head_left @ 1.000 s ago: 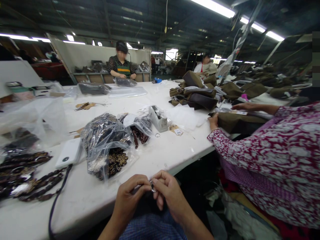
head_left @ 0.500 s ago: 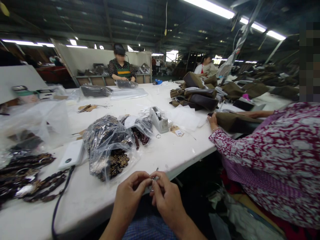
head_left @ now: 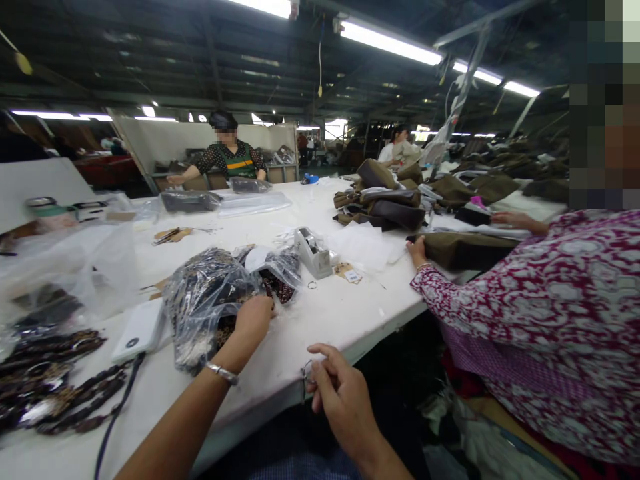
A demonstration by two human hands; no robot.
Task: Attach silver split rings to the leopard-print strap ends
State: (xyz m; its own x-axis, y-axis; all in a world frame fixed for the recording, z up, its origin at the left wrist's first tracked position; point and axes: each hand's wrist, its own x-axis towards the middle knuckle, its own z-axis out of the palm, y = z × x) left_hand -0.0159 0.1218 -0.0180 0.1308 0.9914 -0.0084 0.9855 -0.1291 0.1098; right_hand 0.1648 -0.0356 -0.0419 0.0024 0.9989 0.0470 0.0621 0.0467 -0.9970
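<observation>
While the right hand (head_left: 345, 400) is held at the near edge of the table, its thumb is closed against the curled fingers on a thin metal ring (head_left: 305, 372); the index finger stands apart above. The ring is silvery, slender and rounded, with a narrow part hanging below it; finer detail is too small to read.

The left hand (head_left: 254, 321) is palm down at the mouth of a clear plastic bag (head_left: 207, 293). Its fingertips are turned down and largely hidden, so whether they are clamped on anything cannot be told. A silver bracelet (head_left: 223, 373) circles that wrist.

The bag is wrinkled and glossy, bulging with dark, leopard-print pieces (head_left: 226, 329) that show brown and black at the opening. It lies on the white table (head_left: 280, 363). Just beyond is a smaller clear bag (head_left: 283, 270) with dark pieces inside. A grey tape dispenser (head_left: 313, 253) stands beside that, with a loose ring (head_left: 313, 285) and card tags (head_left: 349, 273) near it.

To the left lie a white device (head_left: 139, 330) with a black cable and dark patterned strands (head_left: 83, 400). At right, a co-worker's hands grip an olive fabric article (head_left: 465, 251).
</observation>
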